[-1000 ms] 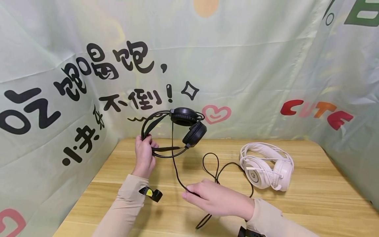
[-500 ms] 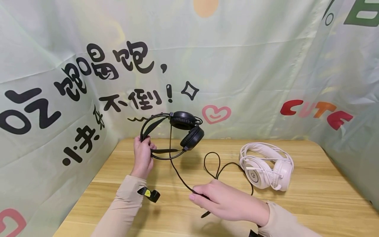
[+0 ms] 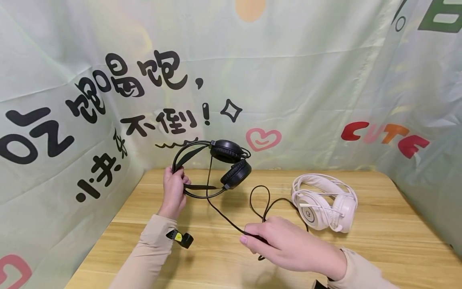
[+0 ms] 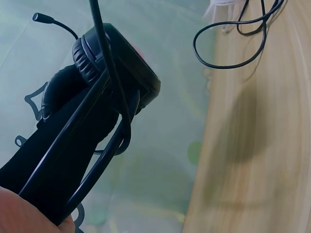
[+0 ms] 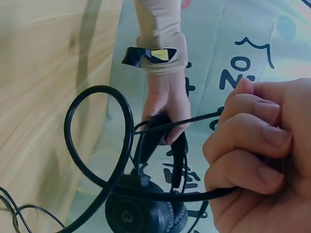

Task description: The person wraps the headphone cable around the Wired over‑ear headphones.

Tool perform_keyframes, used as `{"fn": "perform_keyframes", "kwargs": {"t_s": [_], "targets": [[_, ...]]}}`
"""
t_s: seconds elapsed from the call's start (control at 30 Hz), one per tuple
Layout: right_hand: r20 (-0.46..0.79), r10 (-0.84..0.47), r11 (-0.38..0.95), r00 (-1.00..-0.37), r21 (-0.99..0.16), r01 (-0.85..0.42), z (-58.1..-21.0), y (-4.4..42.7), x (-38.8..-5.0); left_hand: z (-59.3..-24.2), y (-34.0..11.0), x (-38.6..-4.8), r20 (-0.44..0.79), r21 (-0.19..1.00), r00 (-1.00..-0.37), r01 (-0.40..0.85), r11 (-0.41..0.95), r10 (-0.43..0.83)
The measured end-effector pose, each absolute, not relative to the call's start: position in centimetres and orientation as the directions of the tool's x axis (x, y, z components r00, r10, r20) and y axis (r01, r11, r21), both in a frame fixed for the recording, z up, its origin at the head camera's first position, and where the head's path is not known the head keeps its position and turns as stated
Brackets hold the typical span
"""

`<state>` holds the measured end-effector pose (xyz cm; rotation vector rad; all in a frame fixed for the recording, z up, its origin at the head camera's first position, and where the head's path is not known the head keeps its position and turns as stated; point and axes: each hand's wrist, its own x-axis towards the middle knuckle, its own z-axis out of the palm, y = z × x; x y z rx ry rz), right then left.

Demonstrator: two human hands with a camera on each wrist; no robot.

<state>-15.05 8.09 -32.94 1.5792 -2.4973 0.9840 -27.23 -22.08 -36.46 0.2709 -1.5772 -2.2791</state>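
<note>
The left hand [image 3: 173,193] grips the headband of the black headphones [image 3: 236,173], holding them above the table's back edge with the ear cups toward the right. In the left wrist view a thin microphone boom [image 4: 43,18] sticks out beyond the cups. Lower and to the right, the right hand [image 3: 294,245] holds the black cable [image 3: 227,220], which runs down from the headphones. Its fingers [image 5: 248,141] are curled round the cable in the right wrist view, where a large loop [image 5: 130,126] hangs beside them.
White headphones [image 3: 346,212] with their cable wound round them lie on the wooden table [image 3: 397,241] at the right. A loop of black cable [image 3: 268,192] lies to their left. Behind the table hangs a printed cloth [image 3: 306,88].
The right hand has moved right and slightly toward the front with the cable, drawing it out from the headphones. The black headphones have sunk a little in the left hand.
</note>
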Motion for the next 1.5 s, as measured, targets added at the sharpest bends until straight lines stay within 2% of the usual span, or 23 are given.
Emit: {"fn": "perform_keyframes", "kwargs": {"t_s": [0.37,0.57,0.7,1.0,1.33,1.5], "targets": [[0.447,-0.777,0.315,-0.443,-0.334,-0.888,-31.8,9.3,-13.9,-36.7,-23.0,-26.9,0.048,0.943,-0.929,0.164,-0.289,-0.367],[0.508,-0.770,0.285,-0.386,-0.267,-0.921,-31.0,10.1,-13.2,-36.4,-23.6,-26.3,0.081,0.952,-0.913,0.189,-0.239,-0.401],[0.528,-0.767,0.269,-0.365,-0.252,-0.930,-30.6,10.5,-12.9,-36.1,-23.7,-25.9,0.097,0.943,-0.912,0.212,-0.255,-0.398],[0.532,-0.765,0.265,-0.362,-0.253,-0.931,-30.2,11.3,-12.7,-35.7,-23.8,-25.5,0.115,0.953,-0.926,0.205,-0.223,-0.360],[0.640,-0.712,0.176,-0.287,-0.233,-0.956,-28.4,12.6,-13.0,-35.8,-25.2,-25.1,0.129,0.966,-0.945,0.188,-0.176,-0.302],[0.622,-0.730,0.161,-0.283,-0.247,-0.956,-27.7,12.3,-12.8,-35.9,-25.2,-24.8,0.105,0.967,-0.959,0.160,-0.197,-0.264]]}}
